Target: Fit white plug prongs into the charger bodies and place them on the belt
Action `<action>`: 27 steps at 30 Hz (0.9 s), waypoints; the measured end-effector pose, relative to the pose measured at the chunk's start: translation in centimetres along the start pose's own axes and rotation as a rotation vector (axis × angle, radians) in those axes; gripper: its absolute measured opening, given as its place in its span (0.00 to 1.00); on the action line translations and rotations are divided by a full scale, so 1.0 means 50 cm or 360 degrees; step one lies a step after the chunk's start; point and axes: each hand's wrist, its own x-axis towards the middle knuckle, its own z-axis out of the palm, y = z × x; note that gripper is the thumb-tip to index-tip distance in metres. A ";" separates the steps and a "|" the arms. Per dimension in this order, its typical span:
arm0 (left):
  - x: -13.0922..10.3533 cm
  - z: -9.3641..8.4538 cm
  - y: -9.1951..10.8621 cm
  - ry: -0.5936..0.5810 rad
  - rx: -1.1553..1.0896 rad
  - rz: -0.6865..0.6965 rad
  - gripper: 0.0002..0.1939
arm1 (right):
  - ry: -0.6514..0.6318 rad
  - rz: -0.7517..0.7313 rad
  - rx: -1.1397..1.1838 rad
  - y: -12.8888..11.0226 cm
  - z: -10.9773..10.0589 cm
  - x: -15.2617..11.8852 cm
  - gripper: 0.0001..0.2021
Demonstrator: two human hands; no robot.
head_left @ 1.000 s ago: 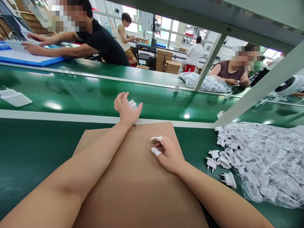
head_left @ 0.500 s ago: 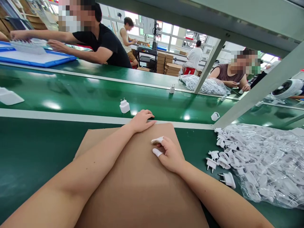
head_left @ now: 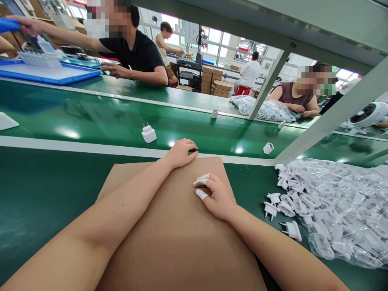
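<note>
The belt (head_left: 188,125) is stretching past the cardboard (head_left: 176,242). The left hand (head_left: 182,153) is lying at its far edge, the right hand (head_left: 214,198) is curving over it, both open-fingered; a charger (head_left: 149,134) is standing on the belt.

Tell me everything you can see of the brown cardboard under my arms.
The brown cardboard looks like a broad, matte, plain sheet, lying over the dark green work surface. Both far corners show, its far edge by the white strip; the near end runs out of view. The left forearm hides much of its left side, the left hand lies over its far edge, and the right hand seems to rest on it.
</note>
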 end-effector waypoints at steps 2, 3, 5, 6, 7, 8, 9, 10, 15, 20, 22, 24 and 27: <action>0.000 -0.001 0.001 0.0011 0.0009 0.0002 0.16 | -0.0002 -0.0003 0.0006 -0.001 0.000 0.000 0.10; 0.000 -0.002 0.002 0.0015 0.0009 0.0002 0.17 | -0.0003 -0.0007 0.0010 -0.002 -0.001 0.000 0.10; 0.000 -0.003 0.003 0.0013 0.0003 -0.0002 0.16 | -0.0002 -0.0010 0.0010 -0.003 -0.001 0.000 0.10; 0.000 -0.003 0.003 0.0010 -0.0003 -0.0006 0.16 | -0.0001 -0.0010 0.0007 -0.004 -0.001 0.000 0.10; 0.000 -0.003 0.003 0.0008 -0.0008 -0.0011 0.16 | 0.0000 -0.0008 0.0004 -0.004 -0.001 0.000 0.10; 0.000 -0.003 0.004 0.0007 -0.0014 -0.0015 0.16 | 0.0000 -0.0006 0.0002 -0.004 -0.001 0.000 0.10; 0.000 -0.003 0.003 0.0005 -0.0019 -0.0018 0.15 | -0.0001 -0.0005 0.0002 -0.004 -0.001 -0.001 0.11; 0.000 -0.003 0.003 0.0003 -0.0021 -0.0020 0.15 | 0.0000 -0.0005 0.0005 -0.004 0.000 -0.001 0.11; -0.001 -0.003 0.003 -0.0007 -0.0031 -0.0024 0.15 | 0.0009 -0.0004 0.0013 -0.002 0.002 -0.001 0.10; 0.000 -0.002 0.001 -0.0010 -0.0050 -0.0021 0.14 | -0.0001 -0.0006 -0.0003 -0.001 0.002 -0.001 0.10; 0.000 -0.001 0.000 -0.0009 -0.0056 -0.0020 0.14 | -0.0007 -0.0006 0.0000 -0.001 0.001 -0.001 0.11; 0.000 -0.001 0.000 -0.0010 -0.0055 -0.0024 0.14 | -0.0005 -0.0008 0.0000 -0.001 0.001 -0.001 0.11; 0.000 0.000 -0.001 -0.0021 -0.0050 -0.0030 0.14 | 0.0002 -0.0011 -0.0010 -0.001 0.002 -0.002 0.11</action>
